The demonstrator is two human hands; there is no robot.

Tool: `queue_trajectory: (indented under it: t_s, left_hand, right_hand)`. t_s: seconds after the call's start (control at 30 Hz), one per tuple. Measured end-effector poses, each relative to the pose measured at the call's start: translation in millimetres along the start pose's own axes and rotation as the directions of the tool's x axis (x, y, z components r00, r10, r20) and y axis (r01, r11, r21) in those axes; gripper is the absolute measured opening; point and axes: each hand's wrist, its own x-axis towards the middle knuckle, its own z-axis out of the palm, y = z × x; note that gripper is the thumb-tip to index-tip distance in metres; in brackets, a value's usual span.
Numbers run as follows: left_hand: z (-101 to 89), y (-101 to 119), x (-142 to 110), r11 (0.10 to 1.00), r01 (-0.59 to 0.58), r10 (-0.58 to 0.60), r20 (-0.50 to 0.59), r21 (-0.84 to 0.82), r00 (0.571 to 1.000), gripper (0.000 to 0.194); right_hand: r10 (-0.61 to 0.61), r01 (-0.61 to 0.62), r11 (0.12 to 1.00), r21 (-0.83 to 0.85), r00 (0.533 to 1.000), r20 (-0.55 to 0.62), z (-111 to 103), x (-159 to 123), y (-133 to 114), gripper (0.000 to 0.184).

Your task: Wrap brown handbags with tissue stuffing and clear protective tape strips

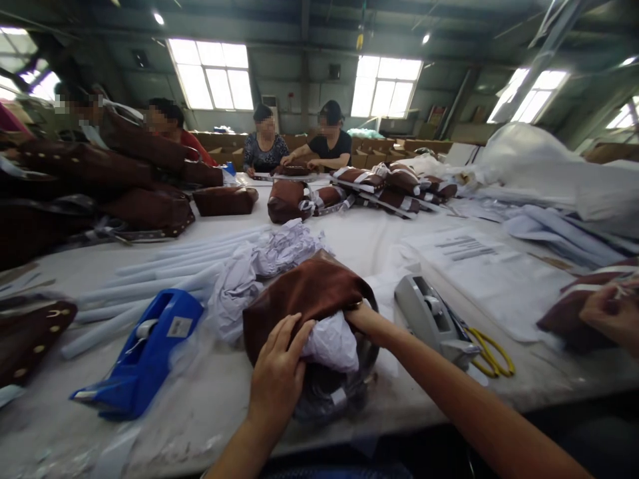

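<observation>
A brown leather bag (304, 293) lies on the white table (210, 392) right in front of me, stuffed with crumpled white paper (332, 342). My left hand (278, 369) rests on the bag's mouth, fingers curled over the leather edge and the paper. My right hand (362, 318) reaches inside the bag's opening; its fingers are hidden by the leather. A pile of loose crumpled white paper (264, 263) sits just behind the bag.
A blue tape dispenser (144, 349) stands to my left, a grey tape dispenser (432, 319) and yellow scissors (492, 352) to my right. White paper rolls (164, 273) lie across the table. Brown bags (124, 179) are piled at left and far centre. Other people sit opposite; another person's hand (612, 313) is at right.
</observation>
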Motion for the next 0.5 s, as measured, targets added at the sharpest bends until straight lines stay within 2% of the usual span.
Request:
queue_trajectory:
  t_s: [0.07, 0.13, 0.23, 0.3, 0.37, 0.5]
  left_hand:
    - [-1.6, -4, -5, 0.998, 0.049, -0.048, -0.062, 0.024, 0.997, 0.07]
    - [-2.3, -4, -15, 0.992, 0.113, -0.106, -0.115, 0.064, 0.988, 0.071]
    - [-0.3, 0, -33, 0.97, 0.201, -0.18, -0.151, 0.134, 0.972, 0.068]
    - [0.7, 0, -42, 0.962, 0.237, -0.218, -0.139, 0.134, 0.966, 0.064]
    - [-0.9, -3, -45, 0.966, 0.252, -0.243, -0.126, 0.063, 0.962, 0.058]
    - [-13.5, -13, -41, 0.938, 0.298, -0.324, -0.144, -0.178, 0.935, 0.038]
  right_hand:
    - [-0.056, 0.055, 0.994, -0.092, 0.998, -0.001, -9, -26, 4, 0.021]
    - [-0.217, 0.206, 0.949, -0.238, 0.976, -0.019, -14, -55, 9, 0.026]
    - [-0.457, 0.459, 0.783, -0.42, 0.882, 0.114, -14, -87, 13, 0.041]
    - [-0.536, 0.59, 0.637, -0.496, 0.802, 0.265, -10, -92, 14, 0.053]
    - [-0.563, 0.674, 0.516, -0.529, 0.732, 0.385, -3, -87, 13, 0.058]
    - [-0.599, 0.761, 0.414, -0.499, 0.641, 0.481, 14, -72, 7, 0.055]
